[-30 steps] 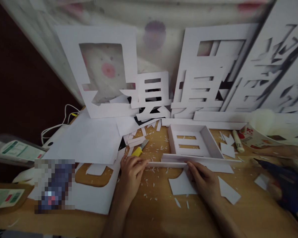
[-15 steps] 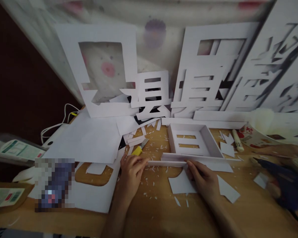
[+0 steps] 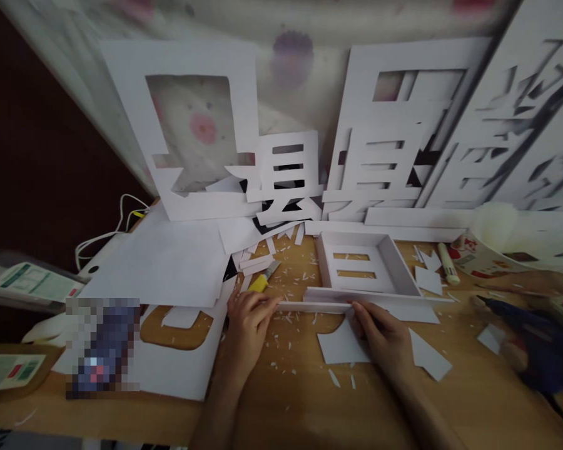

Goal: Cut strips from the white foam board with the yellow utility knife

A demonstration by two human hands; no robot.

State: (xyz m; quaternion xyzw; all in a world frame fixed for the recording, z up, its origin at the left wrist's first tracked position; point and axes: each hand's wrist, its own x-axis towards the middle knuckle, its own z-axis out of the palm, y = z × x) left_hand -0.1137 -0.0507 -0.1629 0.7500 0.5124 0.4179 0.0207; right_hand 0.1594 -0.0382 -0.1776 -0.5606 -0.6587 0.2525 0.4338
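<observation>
Both my hands hold a thin white strip of board (image 3: pixel 315 307) level between them, just above the wooden table. My left hand (image 3: pixel 251 328) pinches its left end, fingers closed. On the right end, the thumb and fingers of my right hand (image 3: pixel 382 337) are shut. Right behind the strip stands a shallow white board box (image 3: pixel 398 265) with two slots in its base, and another white strip lies along its front. A yellow-handled cutter (image 3: pixel 259 284) lies just beyond my left hand. Flat white offcuts (image 3: pixel 340 347) rest beside and partly under my right hand.
At the right, another person's hand (image 3: pixel 516 356) holds a dark blue glue gun (image 3: pixel 511 315). A glue stick (image 3: pixel 448 264) and a printed paper tub (image 3: pixel 478 257) stand nearby. Cut-out white panels (image 3: pixel 211 59) lean against the back. Bottles (image 3: pixel 14 372) are at the left.
Hardly anything differs. Both my hands keep the strip in the same place, and the view has shifted very slightly.
</observation>
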